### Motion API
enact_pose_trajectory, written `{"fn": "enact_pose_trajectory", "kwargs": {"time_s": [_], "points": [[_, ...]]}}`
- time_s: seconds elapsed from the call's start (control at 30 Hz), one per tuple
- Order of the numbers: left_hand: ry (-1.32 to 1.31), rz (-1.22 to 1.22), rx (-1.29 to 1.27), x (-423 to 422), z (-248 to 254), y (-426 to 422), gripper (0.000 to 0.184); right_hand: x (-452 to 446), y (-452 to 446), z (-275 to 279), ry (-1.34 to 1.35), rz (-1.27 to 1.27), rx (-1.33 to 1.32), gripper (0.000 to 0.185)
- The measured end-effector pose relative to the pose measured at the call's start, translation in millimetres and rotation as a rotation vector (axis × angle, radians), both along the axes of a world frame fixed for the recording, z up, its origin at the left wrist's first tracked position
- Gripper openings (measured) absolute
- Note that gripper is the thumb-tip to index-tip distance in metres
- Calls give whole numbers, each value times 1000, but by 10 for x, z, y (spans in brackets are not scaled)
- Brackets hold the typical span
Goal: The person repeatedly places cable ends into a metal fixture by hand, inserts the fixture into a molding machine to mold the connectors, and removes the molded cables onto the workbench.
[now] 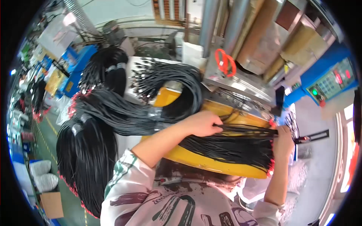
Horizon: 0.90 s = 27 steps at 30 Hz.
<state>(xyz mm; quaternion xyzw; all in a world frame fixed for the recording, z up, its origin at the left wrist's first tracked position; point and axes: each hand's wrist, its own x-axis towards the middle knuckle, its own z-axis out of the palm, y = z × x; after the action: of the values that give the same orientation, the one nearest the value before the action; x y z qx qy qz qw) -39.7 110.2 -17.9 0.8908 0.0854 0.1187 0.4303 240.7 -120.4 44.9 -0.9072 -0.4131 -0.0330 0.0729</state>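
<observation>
1. One long yellow worktop (207, 162) spans the space in front of me, running left to right and angling a little towards my body at its right end.
2. Left of it, a thick hanging bundle of black cables (90, 150) drops past the table's side.
3. Between that and the worktop lies a taped cable bundle (124, 115), dark grey, curling round into a loop beyond my left forearm.
4. Directly between my hands, the loose black cables (233, 148) lie on the yellow, their long axis left to right; a few lifted strands (249, 130) run nearly straight along their far side, from one hand to the other.
5. Off to my right stands a blue control box (332, 84) with a lit keypad.
6. My left hand (203, 123) is closed in a fist on the lifted strands, over the cables' left end.
7. My right hand (283, 141), nearer the red tips (271, 165), has its fingers bent round the strands' right ends; its palm is hidden, so I cannot tell how tightly.
8. Beyond the worktop, an orange-red loop (225, 60) rests by the metal ledge.
</observation>
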Motion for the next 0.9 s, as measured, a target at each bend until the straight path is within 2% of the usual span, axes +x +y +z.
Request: {"fn": "enact_pose_trajectory", "kwargs": {"time_s": [0.03, 0.07, 0.17, 0.27, 0.33, 0.43, 0.47, 0.53, 0.57, 0.6, 0.67, 0.7, 0.8, 0.87, 0.9], "points": [[-1, 61, 56, 21, -26, -11, 27, -18, -39, -38, -28, 69, -3, 28], [0, 18, 64, 38, 28, -25, 27, -64, -76, -55, -54, 136, 4, 27], [239, 305, -160, 12, 282, -106, 25, -420, -70, 239, 65, 180, 160, 26], [249, 218, -94, 45, 227, -151, 24, -986, 77, 244, 196, 484, 215, 30], [243, 164, -44, 93, 202, -133, 23, -1206, 131, 203, 267, 532, 201, 29], [35, 239, 158, 134, 92, -206, 24, -1303, 133, 184, 226, 547, 254, 27], [33, 226, 159, 133, 130, -207, 24, -1266, 179, 173, 264, 658, 285, 28], [-10, 300, -48, 79, 247, -181, 21, -1190, 235, 92, 341, 877, 356, 31], [-23, 336, -154, 63, 311, -209, 20, -1133, 191, -33, 344, 859, 363, 31], [-18, 318, -148, 52, 375, -272, 20, -1014, 132, -202, 239, 619, 268, 30], [-140, 363, 38, 41, 524, -394, 19, -762, 130, -331, 10, 152, 84, 31], [-194, 396, 120, 26, 585, -455, 18, -765, 131, -331, 5, 151, 85, 31], [-163, 292, 144, 58, 789, -732, 17, -1041, 99, -237, 1483, 166, 434, 35], [-156, 238, 173, 10, 782, -674, 17, -1038, 145, -301, 1531, 145, 544, 34], [-121, 256, -49, -153, 678, -489, 18, -1030, 167, -373, 1578, 117, 650, 33]]}}
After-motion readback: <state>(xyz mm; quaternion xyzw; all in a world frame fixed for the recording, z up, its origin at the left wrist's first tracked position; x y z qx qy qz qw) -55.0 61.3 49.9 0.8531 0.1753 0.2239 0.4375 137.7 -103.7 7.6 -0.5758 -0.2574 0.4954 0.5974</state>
